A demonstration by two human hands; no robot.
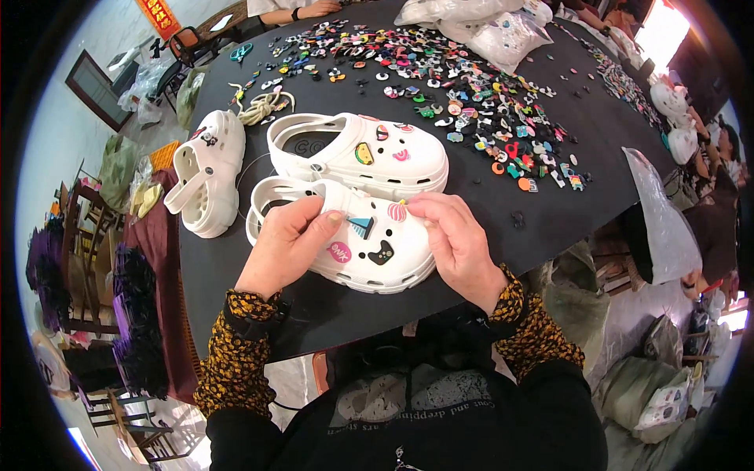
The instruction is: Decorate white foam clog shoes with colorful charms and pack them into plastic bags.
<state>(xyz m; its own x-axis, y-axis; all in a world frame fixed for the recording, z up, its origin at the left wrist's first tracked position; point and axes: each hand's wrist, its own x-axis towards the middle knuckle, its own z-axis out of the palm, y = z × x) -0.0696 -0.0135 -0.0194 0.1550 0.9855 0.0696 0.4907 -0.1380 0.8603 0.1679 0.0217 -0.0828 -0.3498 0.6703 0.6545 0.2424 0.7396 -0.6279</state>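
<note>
A white foam clog lies in front of me on the black table, toe to the right. My left hand grips its heel side, with the thumb on the upper. My right hand holds the toe side, fingertips bent at a pink striped charm. A teal sailboat-like charm, a pink round charm and a black game-controller charm sit on the same upper. Just behind it stands another white clog with a taco charm and a pink rainbow charm.
At the left edge stands a third white clog with dark charms. Loose colourful charms spread over the far table. Cord, teal scissors and clear plastic bags lie at the back. Other people work at the far and right sides.
</note>
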